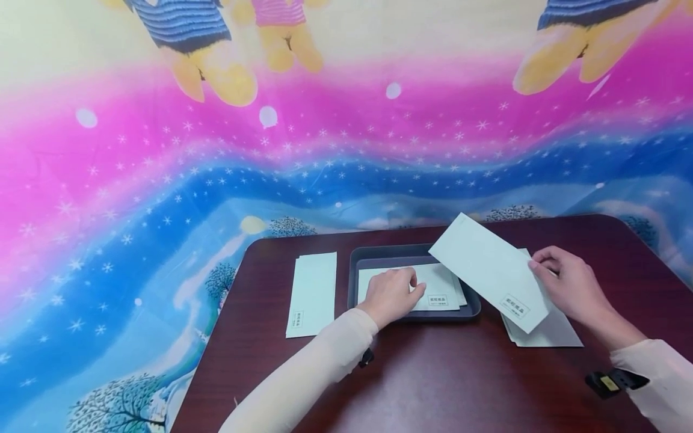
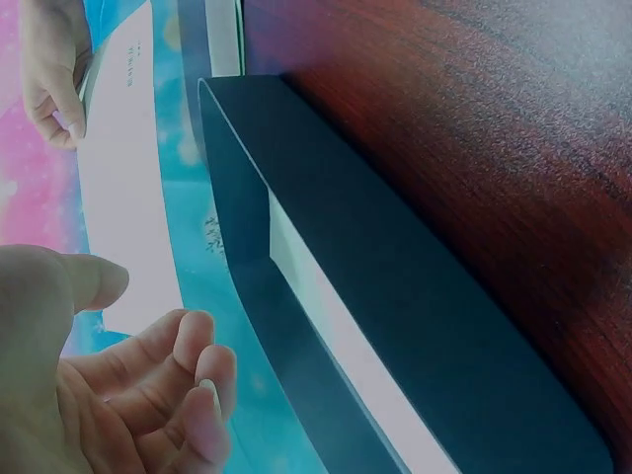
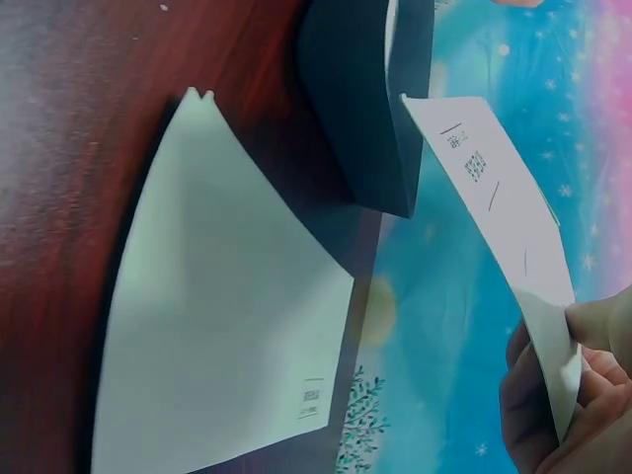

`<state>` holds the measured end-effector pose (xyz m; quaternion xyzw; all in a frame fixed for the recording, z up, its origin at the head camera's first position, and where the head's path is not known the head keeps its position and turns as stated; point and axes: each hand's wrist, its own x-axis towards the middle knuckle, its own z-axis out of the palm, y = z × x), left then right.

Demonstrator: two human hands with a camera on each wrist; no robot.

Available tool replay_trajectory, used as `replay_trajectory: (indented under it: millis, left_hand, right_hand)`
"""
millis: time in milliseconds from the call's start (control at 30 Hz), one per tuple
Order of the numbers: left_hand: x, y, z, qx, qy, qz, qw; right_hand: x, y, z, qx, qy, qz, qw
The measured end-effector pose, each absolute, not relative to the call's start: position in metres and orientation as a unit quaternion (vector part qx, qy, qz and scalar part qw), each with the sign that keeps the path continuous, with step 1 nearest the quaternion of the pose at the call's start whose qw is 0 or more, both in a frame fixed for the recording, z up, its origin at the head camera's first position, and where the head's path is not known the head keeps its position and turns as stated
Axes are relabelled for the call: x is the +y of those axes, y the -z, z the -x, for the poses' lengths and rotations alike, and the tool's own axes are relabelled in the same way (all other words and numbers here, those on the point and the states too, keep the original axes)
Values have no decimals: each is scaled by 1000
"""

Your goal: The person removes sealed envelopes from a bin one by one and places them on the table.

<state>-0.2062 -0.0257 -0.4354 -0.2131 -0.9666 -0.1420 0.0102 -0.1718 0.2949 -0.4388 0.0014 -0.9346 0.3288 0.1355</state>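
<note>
My right hand (image 1: 576,288) pinches one end of a white envelope (image 1: 489,270) with printed characters, held tilted above the right stack and overlapping the tray's right edge. Beneath it lies the right stack of envelopes (image 1: 549,331), also seen in the right wrist view (image 3: 222,296). My left hand (image 1: 391,294) is over the envelopes (image 1: 438,285) in the dark tray (image 1: 417,254), its fingers loosely bent; the left wrist view shows this hand (image 2: 148,385) holding nothing, beside the tray wall (image 2: 395,257).
Another stack of white envelopes (image 1: 314,294) lies left of the tray on the dark red-brown table (image 1: 422,373). Behind the table hangs a colourful printed cloth (image 1: 346,150) with snowflakes and cartoon figures.
</note>
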Motion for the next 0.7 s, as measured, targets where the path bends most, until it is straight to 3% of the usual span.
replay_trajectory:
  millis: [700]
  left_hand:
    - [-9, 437, 203, -963, 128, 237, 6]
  right_hand:
    - [326, 450, 153, -931, -344, 34, 120]
